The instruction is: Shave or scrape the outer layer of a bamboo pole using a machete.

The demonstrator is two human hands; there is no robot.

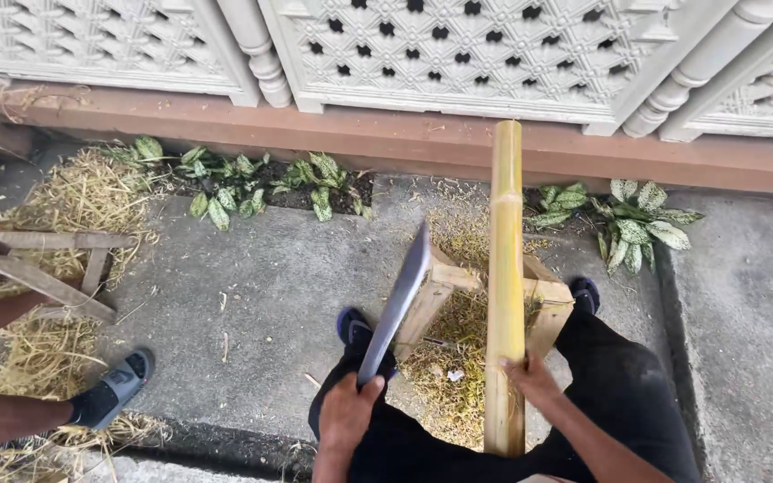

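Concrete yard, right hand [530, 380] gripping long yellow bamboo pole [505, 268], left hand [348, 413] clenched around machete [395, 309]

The machete [395, 304] handle is hidden inside the left hand [348, 413]; at the left edge, another person's legs [2, 416] are cut off

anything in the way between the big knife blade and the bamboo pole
Nothing visible. The long grey machete blade, in the left hand, is tilted toward the yellow bamboo pole, which the right hand holds on the small wooden stand. Only open air shows between blade and pole, with the stand's frame and straw lower down.
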